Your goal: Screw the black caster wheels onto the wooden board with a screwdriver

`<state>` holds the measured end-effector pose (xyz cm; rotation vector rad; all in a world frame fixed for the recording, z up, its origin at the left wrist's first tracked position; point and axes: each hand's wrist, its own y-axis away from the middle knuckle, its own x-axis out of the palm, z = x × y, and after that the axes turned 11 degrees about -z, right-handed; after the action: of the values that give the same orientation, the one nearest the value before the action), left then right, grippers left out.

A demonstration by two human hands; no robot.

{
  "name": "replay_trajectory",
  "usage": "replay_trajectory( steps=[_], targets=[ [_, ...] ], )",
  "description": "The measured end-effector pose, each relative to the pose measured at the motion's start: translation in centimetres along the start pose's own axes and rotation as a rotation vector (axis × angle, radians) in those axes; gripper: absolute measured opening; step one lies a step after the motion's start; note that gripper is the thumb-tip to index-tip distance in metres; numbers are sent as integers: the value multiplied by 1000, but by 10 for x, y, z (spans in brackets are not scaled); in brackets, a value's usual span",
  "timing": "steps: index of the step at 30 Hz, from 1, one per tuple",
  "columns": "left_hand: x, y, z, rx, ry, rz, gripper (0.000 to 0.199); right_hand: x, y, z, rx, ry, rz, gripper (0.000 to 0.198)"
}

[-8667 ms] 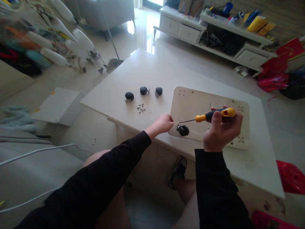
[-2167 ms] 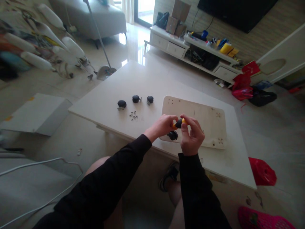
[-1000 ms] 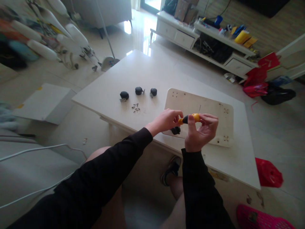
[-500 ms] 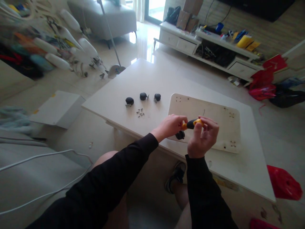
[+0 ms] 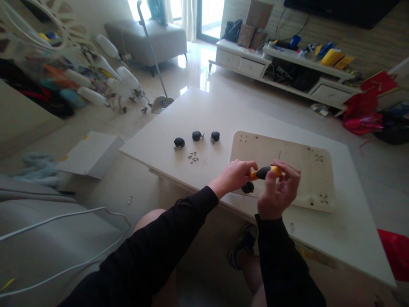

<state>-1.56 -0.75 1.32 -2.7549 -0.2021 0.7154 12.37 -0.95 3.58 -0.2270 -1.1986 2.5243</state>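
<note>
The screwdriver [image 5: 263, 172] is gripped by the right hand [image 5: 280, 194]; its front end, earlier untouched by the left hand [image 5: 234, 175], is now pinched there, beside the caster [image 5: 248, 188] at the board's [image 5: 265, 149] near-left corner; steadied turning seems under way.

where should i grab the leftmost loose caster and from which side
Probably by the rounded black wheel of the caster, from above and the left: the wheel bulges upward, the metal plate juts out toward the person, and screws lie to its near right.
</note>
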Motion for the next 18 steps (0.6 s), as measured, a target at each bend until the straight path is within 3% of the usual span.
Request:
replay_trajectory(
  steps=[3,8,11,14,18],
  targets=[
    [-2,-1,1,-3,-16,-21,10,-1,3,2,47,-27,62,27],
    [-5,2,1,11,-35,-19,11,-5,-1,-2,-83,108,79,30],
    [-4,4,0,28,15,-4,11,-4,-3,-5,-77,133,40,30],
    [-3,3,-2,13,58,1,15,-1,-2,-5,-37,18,4,37],
    [-4,1,-3,21,6,24,24,1,1,0,52,-152,68,26]
  ],
)
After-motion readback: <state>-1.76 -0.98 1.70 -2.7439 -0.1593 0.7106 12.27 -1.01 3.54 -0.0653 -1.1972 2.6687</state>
